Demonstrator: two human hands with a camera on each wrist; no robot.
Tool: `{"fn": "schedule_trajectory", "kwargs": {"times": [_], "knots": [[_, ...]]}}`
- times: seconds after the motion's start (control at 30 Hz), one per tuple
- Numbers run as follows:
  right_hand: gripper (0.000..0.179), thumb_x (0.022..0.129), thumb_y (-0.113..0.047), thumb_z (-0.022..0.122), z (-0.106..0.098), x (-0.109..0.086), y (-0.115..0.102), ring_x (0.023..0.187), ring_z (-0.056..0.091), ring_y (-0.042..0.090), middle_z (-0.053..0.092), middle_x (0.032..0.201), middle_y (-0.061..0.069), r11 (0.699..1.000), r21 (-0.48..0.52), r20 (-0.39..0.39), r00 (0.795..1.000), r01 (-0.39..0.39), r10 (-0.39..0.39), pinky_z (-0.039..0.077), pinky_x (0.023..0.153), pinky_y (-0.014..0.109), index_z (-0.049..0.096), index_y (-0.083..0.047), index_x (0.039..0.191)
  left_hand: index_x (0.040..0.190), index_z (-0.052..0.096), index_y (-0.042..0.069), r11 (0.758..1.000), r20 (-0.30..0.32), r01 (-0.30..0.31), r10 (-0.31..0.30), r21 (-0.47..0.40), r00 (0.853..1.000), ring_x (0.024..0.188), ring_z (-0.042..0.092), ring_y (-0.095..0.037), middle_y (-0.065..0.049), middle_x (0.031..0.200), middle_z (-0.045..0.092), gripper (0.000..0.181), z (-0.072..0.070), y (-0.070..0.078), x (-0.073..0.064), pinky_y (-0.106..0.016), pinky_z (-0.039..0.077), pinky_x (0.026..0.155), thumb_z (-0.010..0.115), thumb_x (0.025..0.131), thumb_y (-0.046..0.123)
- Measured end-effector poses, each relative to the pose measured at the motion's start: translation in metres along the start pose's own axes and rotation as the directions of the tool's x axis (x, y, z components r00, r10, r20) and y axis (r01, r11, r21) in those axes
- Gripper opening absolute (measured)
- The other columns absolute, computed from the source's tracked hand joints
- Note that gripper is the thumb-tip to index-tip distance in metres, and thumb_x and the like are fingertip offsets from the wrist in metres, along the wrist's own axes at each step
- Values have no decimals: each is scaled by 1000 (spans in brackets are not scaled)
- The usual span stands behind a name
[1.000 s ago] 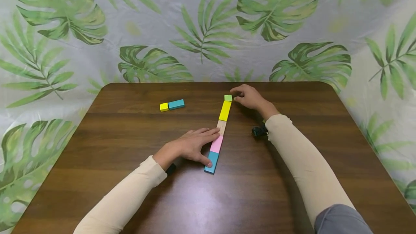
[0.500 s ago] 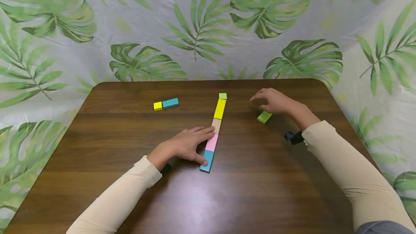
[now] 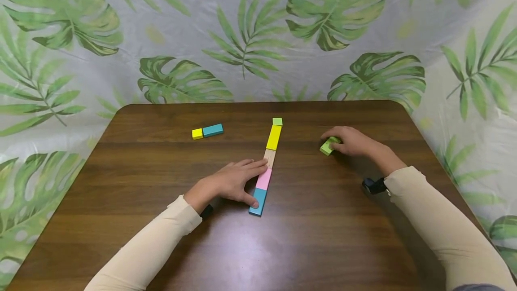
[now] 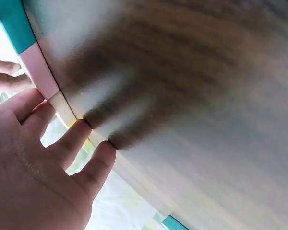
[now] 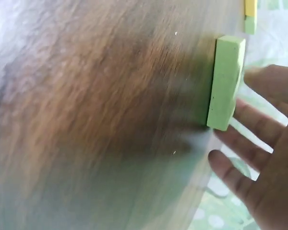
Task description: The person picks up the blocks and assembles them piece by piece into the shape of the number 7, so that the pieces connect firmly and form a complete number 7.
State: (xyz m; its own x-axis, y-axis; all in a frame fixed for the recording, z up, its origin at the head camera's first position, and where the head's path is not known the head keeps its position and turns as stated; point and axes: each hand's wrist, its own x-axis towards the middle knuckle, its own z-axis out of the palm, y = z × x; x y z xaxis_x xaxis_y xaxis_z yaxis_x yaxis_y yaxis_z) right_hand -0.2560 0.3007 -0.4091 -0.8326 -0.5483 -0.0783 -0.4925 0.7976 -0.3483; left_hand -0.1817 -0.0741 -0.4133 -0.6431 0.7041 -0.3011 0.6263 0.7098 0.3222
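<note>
A straight row on the table runs from a blue block (image 3: pixel 260 194) near me through a pink block (image 3: pixel 264 181), a bare wood block (image 3: pixel 270 156) and a yellow block (image 3: pixel 273 137) to a small light green block (image 3: pixel 277 121). My left hand (image 3: pixel 231 182) lies along its left side with fingers extended, thumb on the blue block and fingertips by the pink and wood ones. To the right, my right hand (image 3: pixel 351 142) holds a green block (image 5: pixel 224 84) between thumb and fingers; it lies on the table, partly covered by the hand in the head view.
Back left on the brown table (image 3: pixel 161 165), a small yellow block (image 3: pixel 197 134) and a longer blue block (image 3: pixel 212 130) lie end to end. A leaf-print cloth (image 3: pixel 250 35) hangs behind the table's far edge.
My right hand has left the far end of the row, moved right and come down onto the green block. The left hand stays at the row.
</note>
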Motion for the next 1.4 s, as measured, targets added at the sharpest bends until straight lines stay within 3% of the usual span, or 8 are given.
{"fn": "schedule_trajectory", "kwargs": {"times": [0.2,0.43,0.73,1.03,1.4], "knots": [[27,82,1,58,2,-4,6,114,50,34,59,120,13,999,25,-34,999,27,-26,39,92,53,63,-13,105,147,18,29,1000,2,0,0,-1,1000,143,13,-24,13,155,8,94,-1,1,-1,-57,19,109,64,72,62],[24,79,-3,66,1,-4,8,113,53,34,60,119,11,998,50,-43,999,-29,32,43,88,51,66,-17,99,147,18,28,1000,-11,-15,15,3,1000,143,15,-25,12,155,10,94,-1,2,-1,-55,20,109,65,72,61],[25,82,-1,62,4,-5,10,113,53,35,60,119,12,1000,30,-80,997,-8,10,43,90,52,68,-16,101,147,17,29,1000,-10,-8,8,-2,1000,143,14,-24,14,155,9,95,-1,1,-1,-56,20,109,65,71,61],[26,85,-4,60,3,2,5,113,53,34,59,121,10,995,52,-60,994,-90,93,44,87,50,65,-18,106,147,19,27,1000,-20,-19,19,-9,1000,143,15,-25,12,155,11,95,0,2,-1,-55,21,109,66,71,60],[27,87,-11,59,2,21,-2,110,53,34,58,121,15,993,0,-50,992,-120,120,43,87,50,62,-16,113,147,17,29,1000,-8,7,-7,-3,1000,143,13,-23,14,155,9,95,0,1,-2,-54,20,110,66,71,61]]}}
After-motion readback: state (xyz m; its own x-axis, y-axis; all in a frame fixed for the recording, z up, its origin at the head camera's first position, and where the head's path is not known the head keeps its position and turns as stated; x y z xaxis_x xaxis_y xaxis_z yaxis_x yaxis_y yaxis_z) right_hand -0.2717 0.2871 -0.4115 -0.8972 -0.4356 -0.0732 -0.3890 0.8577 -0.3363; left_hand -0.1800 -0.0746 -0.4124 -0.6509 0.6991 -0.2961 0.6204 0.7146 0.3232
